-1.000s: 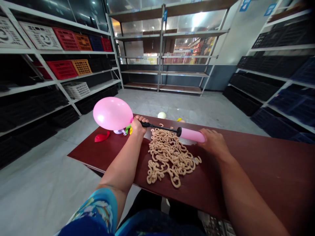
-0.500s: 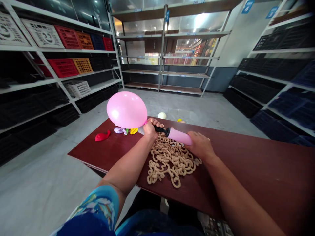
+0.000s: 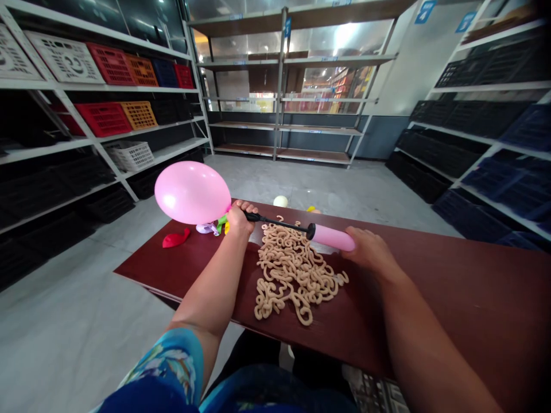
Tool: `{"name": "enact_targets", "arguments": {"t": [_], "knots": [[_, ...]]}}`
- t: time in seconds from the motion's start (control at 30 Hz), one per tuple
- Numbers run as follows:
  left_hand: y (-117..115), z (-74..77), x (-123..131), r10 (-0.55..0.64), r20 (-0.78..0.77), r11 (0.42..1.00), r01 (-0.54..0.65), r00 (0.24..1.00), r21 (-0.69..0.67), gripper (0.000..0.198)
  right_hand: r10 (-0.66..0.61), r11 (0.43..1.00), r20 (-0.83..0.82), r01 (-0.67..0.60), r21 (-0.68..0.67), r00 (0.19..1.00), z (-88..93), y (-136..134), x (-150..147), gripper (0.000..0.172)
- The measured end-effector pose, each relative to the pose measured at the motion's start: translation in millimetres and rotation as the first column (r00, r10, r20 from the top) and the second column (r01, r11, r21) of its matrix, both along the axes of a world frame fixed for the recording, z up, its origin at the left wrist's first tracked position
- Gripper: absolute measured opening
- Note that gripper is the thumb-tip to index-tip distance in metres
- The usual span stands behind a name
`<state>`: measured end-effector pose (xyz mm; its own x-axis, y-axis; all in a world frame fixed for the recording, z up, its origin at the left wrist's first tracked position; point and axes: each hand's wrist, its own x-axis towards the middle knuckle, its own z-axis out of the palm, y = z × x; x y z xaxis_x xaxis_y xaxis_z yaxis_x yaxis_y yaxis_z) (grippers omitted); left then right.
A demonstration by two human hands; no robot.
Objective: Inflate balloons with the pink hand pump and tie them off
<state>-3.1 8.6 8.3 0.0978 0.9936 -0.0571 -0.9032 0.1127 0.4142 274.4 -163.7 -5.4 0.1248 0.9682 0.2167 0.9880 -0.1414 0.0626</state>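
A hand balloon pump (image 3: pixel 330 237), pink barrel and black rod, stretches between my hands above the table. My left hand (image 3: pixel 241 219) is closed around its black end, right beside the neck of an inflated pink balloon (image 3: pixel 192 192); the fingers hide how the neck sits there. Around the far end of the pink barrel my right hand (image 3: pixel 371 250) is wrapped. Much of the black rod shows between the hands. Beneath the pump lies a tangled pile of beige, rope-like curls (image 3: pixel 297 269). Limp balloons lie left of it: a red balloon (image 3: pixel 175 238) and a lilac balloon (image 3: pixel 207 229).
The dark red table (image 3: pixel 456 292) has its left corner and front edge in view. Past its far edge are a pale round balloon (image 3: pixel 280 201) and something yellow (image 3: pixel 310 209). Shelves with crates (image 3: pixel 103 119) line the left; dark crates (image 3: pixel 469 146) fill the right-hand racks.
My hands have moved apart, the left one leftward with the balloon and the right one slightly rightward. The pump's rod has slid out and now shows as a long thin shaft.
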Motion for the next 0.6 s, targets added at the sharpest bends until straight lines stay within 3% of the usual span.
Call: {"name": "enact_targets", "arguments": {"t": [0.37, 0.6], "knots": [[-44, -10.8, 55, -0.138, -0.003, 0.990, 0.138, 0.990, 0.005, 0.025, 0.101, 0.991, 0.046, -0.105, 0.088, 0.994, -4.2, 10, -45, 0.025], [-27, -2.0, 39, -0.085, -0.026, 0.996, 0.084, 0.996, -0.026, 0.020, 0.115, 0.993, -0.029, -0.113, 0.039, 0.993, -0.5, 9, -32, 0.024]]}}
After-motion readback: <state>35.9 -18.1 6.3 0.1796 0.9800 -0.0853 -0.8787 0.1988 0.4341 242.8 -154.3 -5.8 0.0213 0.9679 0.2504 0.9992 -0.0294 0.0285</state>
